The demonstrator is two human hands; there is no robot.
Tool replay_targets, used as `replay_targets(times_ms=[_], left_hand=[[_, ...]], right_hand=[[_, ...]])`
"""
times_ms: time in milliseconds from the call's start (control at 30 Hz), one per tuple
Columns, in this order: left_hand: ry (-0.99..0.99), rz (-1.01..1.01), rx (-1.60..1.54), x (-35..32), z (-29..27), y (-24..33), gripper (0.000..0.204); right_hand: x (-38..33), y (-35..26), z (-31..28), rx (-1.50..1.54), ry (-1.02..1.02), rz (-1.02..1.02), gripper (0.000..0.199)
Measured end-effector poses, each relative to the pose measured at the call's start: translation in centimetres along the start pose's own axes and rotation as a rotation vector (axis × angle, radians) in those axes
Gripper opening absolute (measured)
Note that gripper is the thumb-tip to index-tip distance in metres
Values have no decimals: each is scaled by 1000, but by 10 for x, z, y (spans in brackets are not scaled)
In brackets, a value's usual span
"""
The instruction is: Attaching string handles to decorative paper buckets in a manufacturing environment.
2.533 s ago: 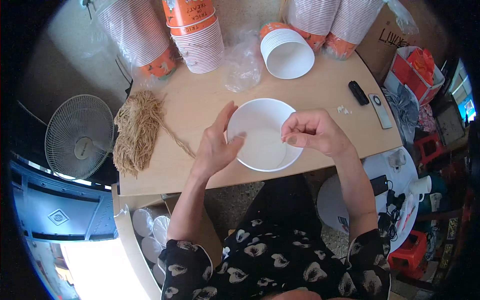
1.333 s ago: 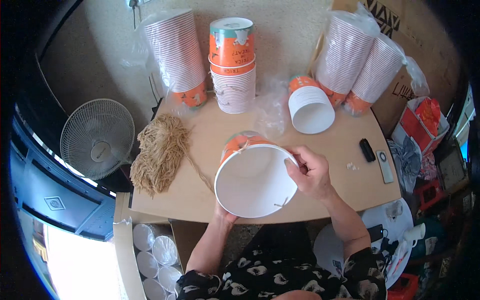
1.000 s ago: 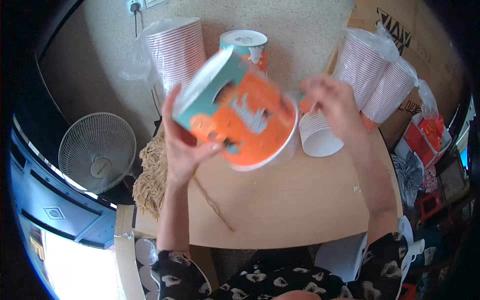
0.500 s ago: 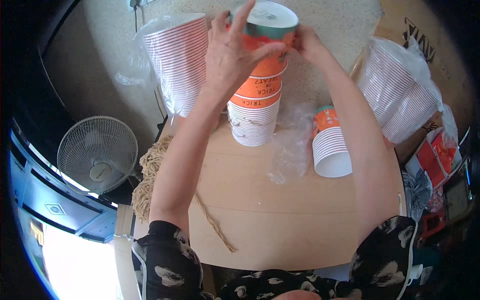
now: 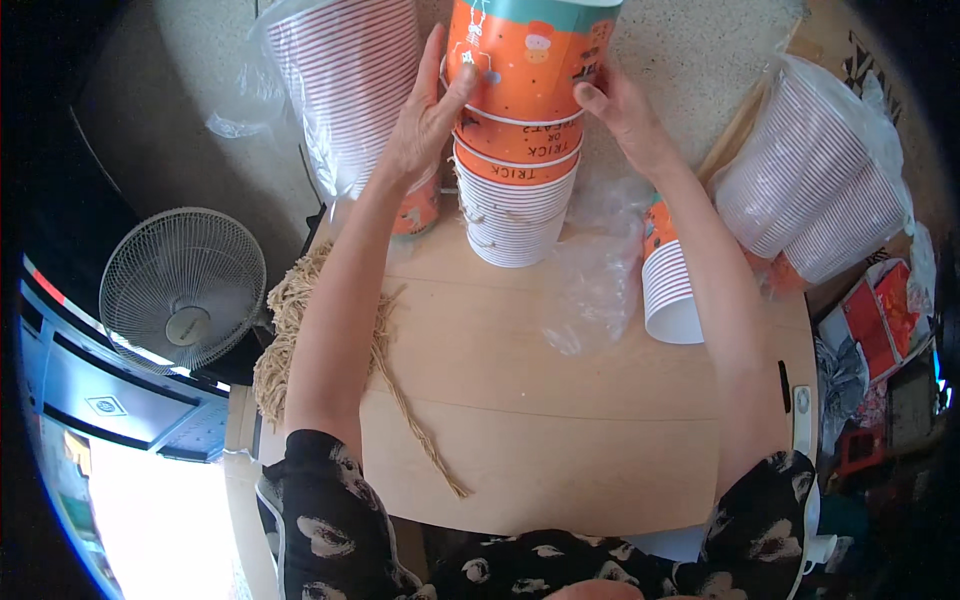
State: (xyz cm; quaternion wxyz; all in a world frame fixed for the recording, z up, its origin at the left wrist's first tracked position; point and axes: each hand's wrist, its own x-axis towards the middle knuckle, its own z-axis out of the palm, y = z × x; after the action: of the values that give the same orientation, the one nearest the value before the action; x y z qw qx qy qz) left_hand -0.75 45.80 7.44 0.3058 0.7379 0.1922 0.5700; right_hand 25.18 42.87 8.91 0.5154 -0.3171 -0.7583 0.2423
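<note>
1. Left hand [image 5: 422, 128] and right hand [image 5: 630, 120], both half open, cup opposite sides of an upside-down orange bucket [image 5: 530, 62].
2. The bucket tops a bucket stack [image 5: 518, 215], far on the desk [image 5: 570, 450].
3. Tan twine [image 5: 278, 355] lies at left.

the upper edge crops the orange bucket [image 5: 530, 65] and the wrapped stack [image 5: 345, 95]; most right hand [image 5: 630, 118] fingers hide behind the bucket; the left forearm [image 5: 338, 330] covers part of the twine bundle [image 5: 282, 335]; one pale speck [image 5: 523, 394] is too small to tell.
</note>
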Motion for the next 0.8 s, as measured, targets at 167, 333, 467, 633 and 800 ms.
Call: replay_targets(times_ms=[167, 333, 467, 633, 800], left_hand=[[-24, -131, -21, 4, 7, -8, 86], [16, -142, 58, -20, 4, -41, 97], [-2, -167, 27, -27, 12, -40, 93], [-38, -278, -14, -35, 17, -36, 87], [7, -263, -7, -37, 23, -43, 86]], right_hand=[[2, 17, -8, -17, -67, 137, 90], [-17, 44, 7, -47, -73, 255, 91], [-25, 49, 11, -9, -57, 246, 102], [-30, 48, 16, 35, -41, 288, 107], [-31, 61, 16, -14, -21, 218, 116]])
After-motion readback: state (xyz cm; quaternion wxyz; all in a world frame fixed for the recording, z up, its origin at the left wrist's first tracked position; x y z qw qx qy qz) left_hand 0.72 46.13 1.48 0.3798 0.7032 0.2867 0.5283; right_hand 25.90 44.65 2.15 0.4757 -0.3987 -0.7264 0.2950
